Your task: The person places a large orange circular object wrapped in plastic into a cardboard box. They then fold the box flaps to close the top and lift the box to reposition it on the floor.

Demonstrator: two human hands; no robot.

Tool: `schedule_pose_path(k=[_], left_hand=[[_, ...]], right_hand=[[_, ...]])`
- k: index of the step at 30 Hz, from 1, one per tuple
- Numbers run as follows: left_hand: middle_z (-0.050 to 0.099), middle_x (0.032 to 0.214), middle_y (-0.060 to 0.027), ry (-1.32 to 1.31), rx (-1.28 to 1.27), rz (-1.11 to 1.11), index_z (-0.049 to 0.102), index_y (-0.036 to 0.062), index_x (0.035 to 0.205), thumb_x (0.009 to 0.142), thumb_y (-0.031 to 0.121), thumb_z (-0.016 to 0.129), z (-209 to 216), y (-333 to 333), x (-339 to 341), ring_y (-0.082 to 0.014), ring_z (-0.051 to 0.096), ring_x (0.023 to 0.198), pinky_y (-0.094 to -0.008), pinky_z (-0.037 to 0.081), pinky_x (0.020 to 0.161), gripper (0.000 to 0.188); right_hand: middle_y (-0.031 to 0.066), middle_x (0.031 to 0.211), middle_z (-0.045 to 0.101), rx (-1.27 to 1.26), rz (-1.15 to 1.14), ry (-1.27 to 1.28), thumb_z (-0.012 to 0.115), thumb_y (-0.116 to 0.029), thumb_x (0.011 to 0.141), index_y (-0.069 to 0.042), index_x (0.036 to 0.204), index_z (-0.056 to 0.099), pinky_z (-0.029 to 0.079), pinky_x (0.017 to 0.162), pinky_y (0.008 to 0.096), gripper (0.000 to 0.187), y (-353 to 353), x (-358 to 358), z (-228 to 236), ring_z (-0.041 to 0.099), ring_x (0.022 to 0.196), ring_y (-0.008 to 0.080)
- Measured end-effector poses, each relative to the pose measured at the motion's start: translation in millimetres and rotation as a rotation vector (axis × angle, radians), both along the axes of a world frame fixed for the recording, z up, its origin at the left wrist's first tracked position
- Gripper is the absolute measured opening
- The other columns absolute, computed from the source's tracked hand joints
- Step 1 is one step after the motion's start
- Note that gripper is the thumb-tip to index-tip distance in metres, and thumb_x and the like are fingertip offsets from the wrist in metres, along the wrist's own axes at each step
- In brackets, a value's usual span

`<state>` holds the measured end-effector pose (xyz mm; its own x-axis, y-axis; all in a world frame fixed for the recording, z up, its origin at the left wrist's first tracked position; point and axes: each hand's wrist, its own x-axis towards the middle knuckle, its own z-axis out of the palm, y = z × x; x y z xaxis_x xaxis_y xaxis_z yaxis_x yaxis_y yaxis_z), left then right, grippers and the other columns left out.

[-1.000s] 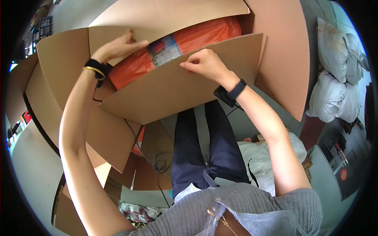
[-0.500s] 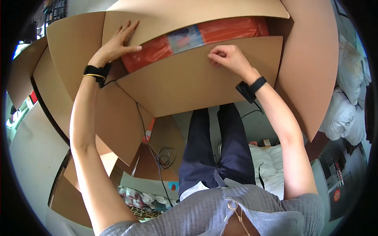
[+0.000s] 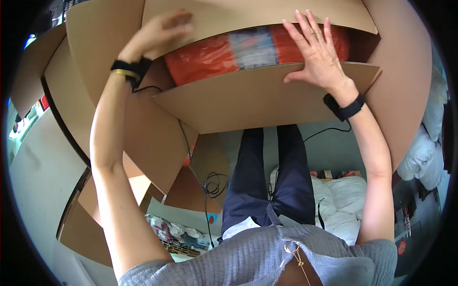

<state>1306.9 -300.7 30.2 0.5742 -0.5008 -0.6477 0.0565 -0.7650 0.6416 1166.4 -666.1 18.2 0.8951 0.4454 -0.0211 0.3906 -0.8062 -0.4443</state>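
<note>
A large brown cardboard box stands before me. Its far flap (image 3: 229, 14) and near flap (image 3: 238, 97) leave a curved gap between them. Inside the gap lies a package wrapped in shiny red plastic (image 3: 200, 59), with a pale blue-grey band (image 3: 253, 47) across it. Over the gap's right part my right hand (image 3: 322, 59) spreads its fingers, their tips by the far flap's edge; it holds nothing. My left hand (image 3: 160, 33) is blurred over the far flap's left part, its fingers stretched to the right and nothing seen in them.
Tall side flaps rise at the left (image 3: 102, 52) and right (image 3: 400, 81). A black cable (image 3: 210, 186) hangs coiled at the box's lower left. White pillow-like bags (image 3: 341, 200) lie on the floor, and more white bags (image 3: 424, 157) are piled at the far right.
My right hand has gone from curled fingers over the near flap to spread fingers farther right and forward. My left hand has moved right along the far flap. The box sits farther right in view.
</note>
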Motion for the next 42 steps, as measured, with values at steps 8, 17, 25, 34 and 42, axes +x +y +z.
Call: schedule_pose_path(k=[8,17,25,34,42], left_hand=[[0.057,0.122,-0.0187,-0.267,-0.118,0.677,0.047,-0.0007,0.128,0.095,0.034,0.051,69.8,68.3,94.1,-0.0299,0.058,0.107,-0.0420,0.049,0.089,0.048],[0.055,0.124,-0.0177,-0.398,-0.226,0.437,0.045,-0.0049,0.129,0.096,0.031,0.044,216.4,47.7,-50.2,-0.0264,0.057,0.109,-0.0378,0.042,0.096,0.049],[0.037,0.143,-0.0190,-0.313,-0.006,0.326,0.041,0.0045,0.136,0.076,0.009,0.073,144.1,-52.0,-235.8,-0.0336,0.039,0.131,-0.0399,0.038,0.104,0.069],[0.015,0.152,-0.0187,-0.929,0.412,-0.067,0.017,0.0027,0.146,0.081,0.045,0.063,-36.0,-61.8,-153.8,-0.0398,0.011,0.140,-0.0546,0.015,0.112,0.089],[0.015,0.154,-0.0121,-0.891,0.357,-0.073,0.021,0.0133,0.147,0.087,0.041,0.055,-77.4,-48.0,-159.1,-0.0395,0.014,0.139,-0.0554,0.018,0.111,0.074]], right_hand=[[0.0120,0.153,0.017,-0.057,0.080,-0.111,0.069,-0.064,0.062,-0.023,0.147,0.026,0.004,0.113,0.0568,0.104,-0.6,3.3,-2.6,0.013,0.142,0.0315],[0.0071,0.147,0.032,-0.143,-0.070,-0.242,0.047,-0.059,0.086,-0.012,0.145,0.030,0.010,0.114,0.0528,0.077,2.2,-2.5,-6.0,0.023,0.139,0.0247],[0.0048,0.119,0.050,-0.053,-0.124,-0.359,0.063,-0.040,0.084,-0.010,0.117,0.054,0.032,0.105,0.0410,0.045,-3.0,6.9,-37.9,0.043,0.117,0.0250],[0.0023,0.115,0.052,-0.072,-0.118,-0.372,0.060,-0.041,0.084,-0.013,0.104,0.057,0.034,0.097,0.0385,0.034,10.0,15.9,-62.8,0.044,0.112,0.0223],[0.0094,0.128,0.048,-0.061,-0.073,-0.217,0.059,-0.049,0.083,-0.010,0.120,0.054,0.031,0.104,0.0438,0.054,18.7,13.0,-69.3,0.041,0.120,0.0269]])
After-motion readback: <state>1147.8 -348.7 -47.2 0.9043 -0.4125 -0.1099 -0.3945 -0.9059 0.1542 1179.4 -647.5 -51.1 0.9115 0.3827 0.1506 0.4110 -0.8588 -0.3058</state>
